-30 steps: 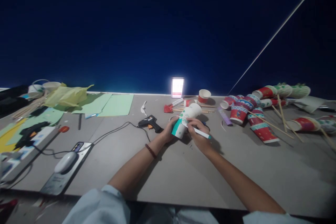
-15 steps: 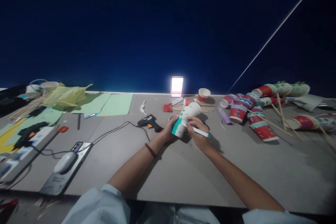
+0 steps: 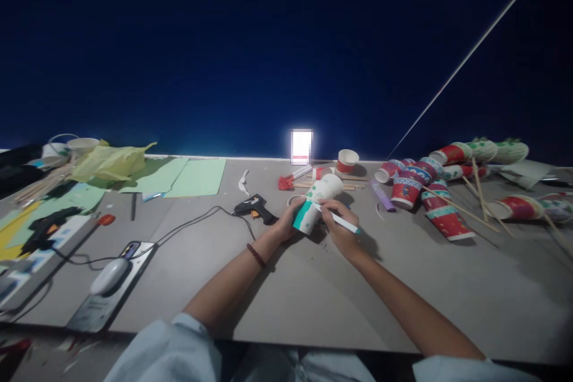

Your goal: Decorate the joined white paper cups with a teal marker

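Note:
A white paper cup (image 3: 319, 202) with a teal band and green dots lies tilted on its side over the grey table (image 3: 286, 298). My left hand (image 3: 287, 224) is wrapped round its lower, teal end. My right hand (image 3: 336, 228) pinches a white marker with a teal cap (image 3: 341, 224), and the tip rests on the cup's side. A dark bead bracelet sits on my left wrist.
A black glue gun (image 3: 255, 208) with its cable lies left of the cup. Several red decorated cups on sticks (image 3: 430, 200) are heaped at the right. Green paper sheets (image 3: 188, 176), a phone with a white mouse (image 3: 114, 274) and a power strip (image 3: 40, 245) lie at the left.
The marker tip has shifted a little up along the cup. Both hands and the cup stay where they were.

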A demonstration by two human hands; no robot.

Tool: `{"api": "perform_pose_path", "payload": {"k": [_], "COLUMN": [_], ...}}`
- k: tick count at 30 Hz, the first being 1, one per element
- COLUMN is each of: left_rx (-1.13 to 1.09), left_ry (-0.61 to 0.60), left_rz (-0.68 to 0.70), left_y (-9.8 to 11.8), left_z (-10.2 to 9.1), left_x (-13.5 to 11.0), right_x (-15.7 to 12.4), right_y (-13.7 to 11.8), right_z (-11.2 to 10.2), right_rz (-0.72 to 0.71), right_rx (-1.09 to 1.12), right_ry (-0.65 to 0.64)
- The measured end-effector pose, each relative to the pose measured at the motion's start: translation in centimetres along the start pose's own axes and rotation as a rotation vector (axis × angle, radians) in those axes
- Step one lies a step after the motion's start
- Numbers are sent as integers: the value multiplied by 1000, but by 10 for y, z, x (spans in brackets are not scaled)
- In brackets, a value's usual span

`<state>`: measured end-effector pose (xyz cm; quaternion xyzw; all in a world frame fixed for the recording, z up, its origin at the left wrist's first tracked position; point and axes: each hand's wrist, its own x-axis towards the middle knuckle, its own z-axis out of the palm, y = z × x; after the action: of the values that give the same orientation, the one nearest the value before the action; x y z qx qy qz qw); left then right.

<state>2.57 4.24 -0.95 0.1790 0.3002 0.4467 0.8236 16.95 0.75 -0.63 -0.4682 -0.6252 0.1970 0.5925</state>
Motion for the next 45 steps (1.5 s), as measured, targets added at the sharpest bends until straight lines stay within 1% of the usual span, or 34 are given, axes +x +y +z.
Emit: {"api": "perform_pose_path", "payload": {"k": [8, 16, 21, 27, 31, 34, 42, 45], "left_rx": [-5, 1, 18, 26, 1, 7, 30, 30], "left_ry": [-23, 12, -28, -38, -19, -6, -2, 10], "left_rz": [20, 16, 30, 20, 44, 25, 14, 27], "left_y": [-2, 0, 0, 0, 0, 1, 3, 3], "left_z": [-3, 2, 1, -1, 2, 3, 7, 7], "left_x": [3, -1, -1, 1, 0, -1, -3, -4], "right_x": [0, 0, -1, -1, 1, 1, 0, 1], "right_y": [-1, -2, -2, -1, -8, -12, -11, -15], "right_z": [-1, -1, 0, 0, -1, -1, 0, -1], "right_rz": [-16, -14, -12, -21, -49, -67, -76, -94], "right_rx": [6, 12, 10, 3, -17, -37, -57, -73], "right_ry": [-24, -18, -14, -9, -20, -29, -31, -59]}}
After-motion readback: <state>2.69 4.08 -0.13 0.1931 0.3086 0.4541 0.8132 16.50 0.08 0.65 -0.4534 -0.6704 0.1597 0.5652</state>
